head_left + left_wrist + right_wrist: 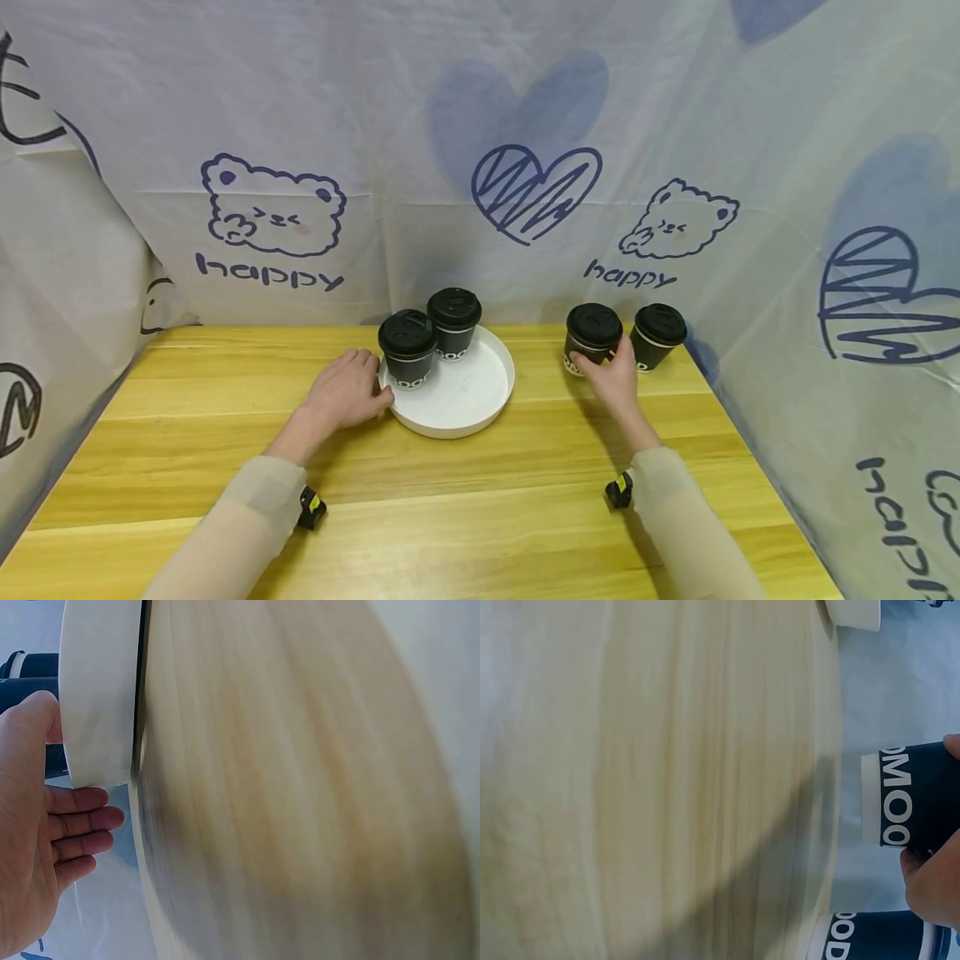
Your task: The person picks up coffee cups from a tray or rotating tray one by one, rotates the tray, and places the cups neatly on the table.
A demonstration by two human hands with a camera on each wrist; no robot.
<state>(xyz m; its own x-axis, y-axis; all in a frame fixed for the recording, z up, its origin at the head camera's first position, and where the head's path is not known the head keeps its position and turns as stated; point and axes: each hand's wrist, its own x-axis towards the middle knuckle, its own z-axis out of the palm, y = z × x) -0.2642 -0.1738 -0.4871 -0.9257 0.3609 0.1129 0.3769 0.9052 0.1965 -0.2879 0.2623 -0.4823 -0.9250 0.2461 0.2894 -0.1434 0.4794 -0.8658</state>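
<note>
A round white tray [491, 375] lies on the wooden table with two black lidded paper cups standing in its left and back part, the front cup [408, 354] and the back cup [453, 321]. At the tray's left edge my left hand [347, 387] holds the rim, thumb at the near side and fingers along the outer wall. My right hand [618, 379] grips another black lidded paper cup [588, 337] by its side. In the right wrist view this cup's white base [871, 799] is raised above the tabletop. Close to its right stands a similar cup [654, 337].
The wooden table [450, 517] meets a white printed cloth [405, 125] hanging behind it and along both sides. Black wrist devices show beside the left sleeve [255, 500] and the right sleeve [678, 500].
</note>
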